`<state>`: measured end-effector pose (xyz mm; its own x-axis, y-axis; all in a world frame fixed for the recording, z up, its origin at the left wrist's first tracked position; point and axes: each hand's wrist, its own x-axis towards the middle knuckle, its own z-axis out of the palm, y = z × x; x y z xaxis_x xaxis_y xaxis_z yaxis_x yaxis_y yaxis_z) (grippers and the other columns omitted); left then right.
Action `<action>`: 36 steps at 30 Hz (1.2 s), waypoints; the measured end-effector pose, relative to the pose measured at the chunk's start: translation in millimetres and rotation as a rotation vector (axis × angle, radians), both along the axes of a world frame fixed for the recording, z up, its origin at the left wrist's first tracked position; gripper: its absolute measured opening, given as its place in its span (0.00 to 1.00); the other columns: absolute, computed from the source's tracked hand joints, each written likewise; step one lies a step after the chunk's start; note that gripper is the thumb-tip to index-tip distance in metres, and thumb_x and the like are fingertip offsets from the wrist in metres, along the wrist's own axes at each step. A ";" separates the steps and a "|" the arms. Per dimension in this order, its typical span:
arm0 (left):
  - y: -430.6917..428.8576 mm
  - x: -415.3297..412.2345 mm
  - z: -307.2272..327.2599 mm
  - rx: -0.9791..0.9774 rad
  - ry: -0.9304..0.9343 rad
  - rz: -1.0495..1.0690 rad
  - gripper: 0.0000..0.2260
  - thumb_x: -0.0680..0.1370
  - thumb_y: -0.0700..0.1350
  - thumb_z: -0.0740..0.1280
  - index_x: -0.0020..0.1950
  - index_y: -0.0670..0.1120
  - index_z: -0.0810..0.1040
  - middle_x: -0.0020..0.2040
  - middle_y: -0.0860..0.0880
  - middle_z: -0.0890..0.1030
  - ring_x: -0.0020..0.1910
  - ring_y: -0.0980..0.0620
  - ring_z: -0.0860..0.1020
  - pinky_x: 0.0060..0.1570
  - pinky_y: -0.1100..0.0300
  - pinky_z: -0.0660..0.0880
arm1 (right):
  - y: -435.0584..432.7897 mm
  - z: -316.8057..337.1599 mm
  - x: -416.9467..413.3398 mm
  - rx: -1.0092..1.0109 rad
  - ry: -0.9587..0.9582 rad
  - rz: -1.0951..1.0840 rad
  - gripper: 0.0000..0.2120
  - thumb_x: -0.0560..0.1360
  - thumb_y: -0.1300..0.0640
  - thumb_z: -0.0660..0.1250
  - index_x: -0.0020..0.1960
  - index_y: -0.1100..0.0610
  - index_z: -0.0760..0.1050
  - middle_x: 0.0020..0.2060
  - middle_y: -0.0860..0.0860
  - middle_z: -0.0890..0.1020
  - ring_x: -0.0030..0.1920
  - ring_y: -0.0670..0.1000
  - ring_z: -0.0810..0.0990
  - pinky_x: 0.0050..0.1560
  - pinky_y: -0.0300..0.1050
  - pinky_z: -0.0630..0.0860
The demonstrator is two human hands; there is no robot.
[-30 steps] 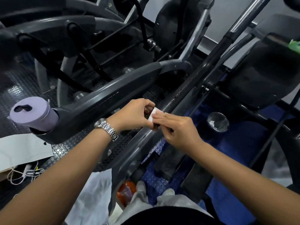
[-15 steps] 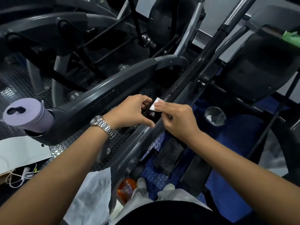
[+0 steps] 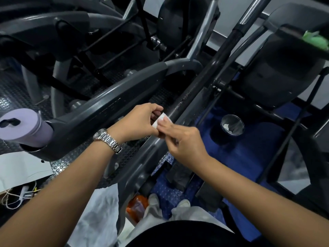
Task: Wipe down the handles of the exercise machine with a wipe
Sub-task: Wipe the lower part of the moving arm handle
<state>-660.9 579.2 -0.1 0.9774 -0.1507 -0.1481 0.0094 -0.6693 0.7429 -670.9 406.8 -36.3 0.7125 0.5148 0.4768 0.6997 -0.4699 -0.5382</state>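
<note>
Pinching the small white wipe point(image 3: 160, 119) together, the left hand point(image 3: 138, 122) and right hand point(image 3: 185, 142) are holding it just over the dark handle point(image 3: 203, 75). It is looking soft, light and floppy, so gripping its edges seems best.

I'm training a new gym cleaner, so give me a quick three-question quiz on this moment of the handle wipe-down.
1. True or false: the right hand alone holds the wipe.
2. Which wrist wears the metal watch? A) left B) right C) neither
3. Fill in: the lavender canister sits at the ____ edge of the view.

Key
1. False: the left hand pinches it too, beside the dark handle.
2. A.
3. left.
</note>
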 end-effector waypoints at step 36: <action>-3.2 2.4 2.4 0.004 0.043 0.010 0.38 0.60 0.48 0.81 0.68 0.48 0.71 0.50 0.54 0.77 0.44 0.58 0.76 0.49 0.61 0.77 | 2.0 11.4 -3.3 0.296 0.462 -0.404 0.15 0.75 0.68 0.64 0.59 0.58 0.80 0.39 0.42 0.84 0.28 0.44 0.78 0.30 0.33 0.73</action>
